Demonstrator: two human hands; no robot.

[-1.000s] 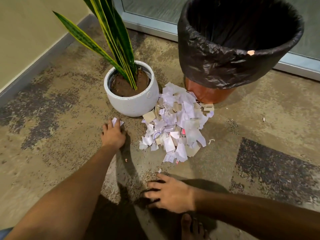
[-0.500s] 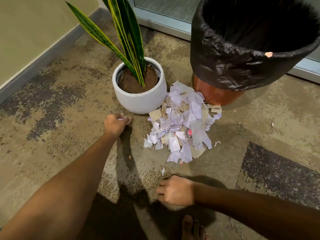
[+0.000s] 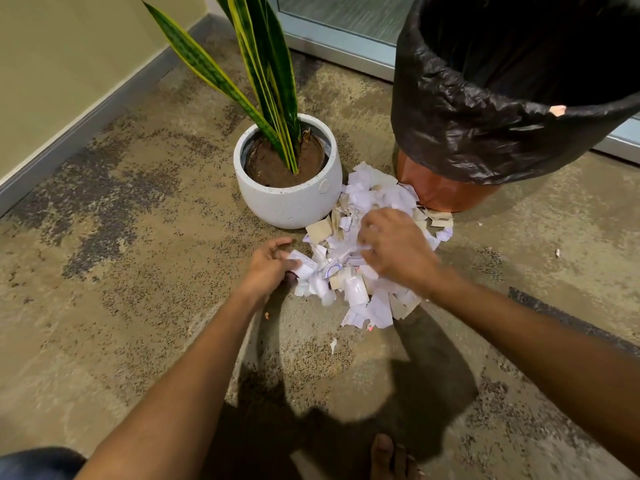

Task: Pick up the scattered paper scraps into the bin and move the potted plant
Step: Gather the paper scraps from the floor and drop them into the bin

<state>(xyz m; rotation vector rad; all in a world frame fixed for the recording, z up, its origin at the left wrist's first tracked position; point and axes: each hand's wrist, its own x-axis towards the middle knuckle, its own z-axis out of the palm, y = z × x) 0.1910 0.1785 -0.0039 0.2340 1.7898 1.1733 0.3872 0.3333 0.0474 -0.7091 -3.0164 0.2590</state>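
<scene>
A heap of white and tan paper scraps (image 3: pixel 360 289) lies on the floor between the potted plant (image 3: pixel 289 188), a snake plant in a white round pot, and the orange bin (image 3: pixel 446 194) lined with a black bag. My left hand (image 3: pixel 268 266) sits at the heap's left edge, fingers pinching a white scrap (image 3: pixel 303 266). My right hand (image 3: pixel 393 249) is blurred and rests on top of the heap, fingers curled down into the scraps. A lone small scrap (image 3: pixel 333 344) lies just in front of the heap.
A wall with a grey skirting (image 3: pixel 86 123) runs along the left. A glass door with a metal frame (image 3: pixel 332 39) stands behind the plant and bin. My bare foot (image 3: pixel 389 459) shows at the bottom edge. A tiny scrap (image 3: pixel 558 252) lies far right.
My left hand moved right from beside the pot to the heap's left edge, carrying a white scrap. My right hand moved up from the floor in front onto the heap.
</scene>
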